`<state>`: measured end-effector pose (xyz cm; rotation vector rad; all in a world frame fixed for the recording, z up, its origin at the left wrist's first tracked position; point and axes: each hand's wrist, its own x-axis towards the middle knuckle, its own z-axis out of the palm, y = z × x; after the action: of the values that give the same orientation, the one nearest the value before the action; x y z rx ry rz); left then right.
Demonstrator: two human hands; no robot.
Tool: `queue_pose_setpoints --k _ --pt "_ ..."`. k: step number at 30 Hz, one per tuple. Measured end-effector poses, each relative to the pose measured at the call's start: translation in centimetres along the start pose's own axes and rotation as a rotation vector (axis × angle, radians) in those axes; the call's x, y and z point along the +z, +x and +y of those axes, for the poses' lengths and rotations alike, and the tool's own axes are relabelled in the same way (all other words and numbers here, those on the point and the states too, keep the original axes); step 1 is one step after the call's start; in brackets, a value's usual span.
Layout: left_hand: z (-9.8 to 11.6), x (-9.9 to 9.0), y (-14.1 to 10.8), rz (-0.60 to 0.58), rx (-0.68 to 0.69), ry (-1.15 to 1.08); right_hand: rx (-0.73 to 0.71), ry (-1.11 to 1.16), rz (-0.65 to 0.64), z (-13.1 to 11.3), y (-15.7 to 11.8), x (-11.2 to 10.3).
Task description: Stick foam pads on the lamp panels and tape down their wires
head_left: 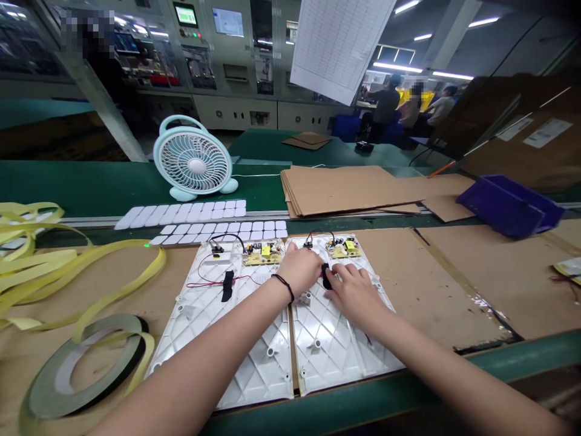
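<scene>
Two white ribbed plastic panels lie side by side, a left panel (245,345) and a right panel (336,351). Over the upper part of the right one, my left hand (299,269) is closed, its fingertips hidden beside a short strip of black tape (325,277). From the other side, my right hand (356,287) has its thumb and index finger bent together at the tape's edge. Each panel carries a yellow circuit board, the left board (263,253) and the right board (345,247). On the left panel, another black tape strip (227,286) crosses thin red wires (204,283).
A roll of tape (40,387) and loose yellow strips (122,284) lie left. Behind the panels are white pads (222,232), a light-blue fan (196,165) and cardboard sheets (340,191). A blue bin (511,206) stands right; a paper sheet (340,42) hangs above.
</scene>
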<state>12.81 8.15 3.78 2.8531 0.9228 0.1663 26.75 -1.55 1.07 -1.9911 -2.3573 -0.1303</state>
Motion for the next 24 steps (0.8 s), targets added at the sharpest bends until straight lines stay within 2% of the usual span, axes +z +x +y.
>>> queue_pose_setpoints --k 2,10,16,24 --pt "0.2 0.0 0.7 0.048 -0.034 0.054 0.014 -0.041 -0.004 -0.1 -0.3 0.2" --pt "1.5 1.0 3.0 -0.007 -0.122 0.116 0.034 -0.045 -0.019 -0.2 -0.5 -0.1" --pt "1.4 1.1 3.0 -0.022 -0.149 0.126 0.040 -0.042 -0.013 -0.3 -0.5 0.1" --pt "2.0 0.9 2.4 0.023 -0.145 0.188 0.049 0.001 0.009 0.2 -0.2 -0.2"
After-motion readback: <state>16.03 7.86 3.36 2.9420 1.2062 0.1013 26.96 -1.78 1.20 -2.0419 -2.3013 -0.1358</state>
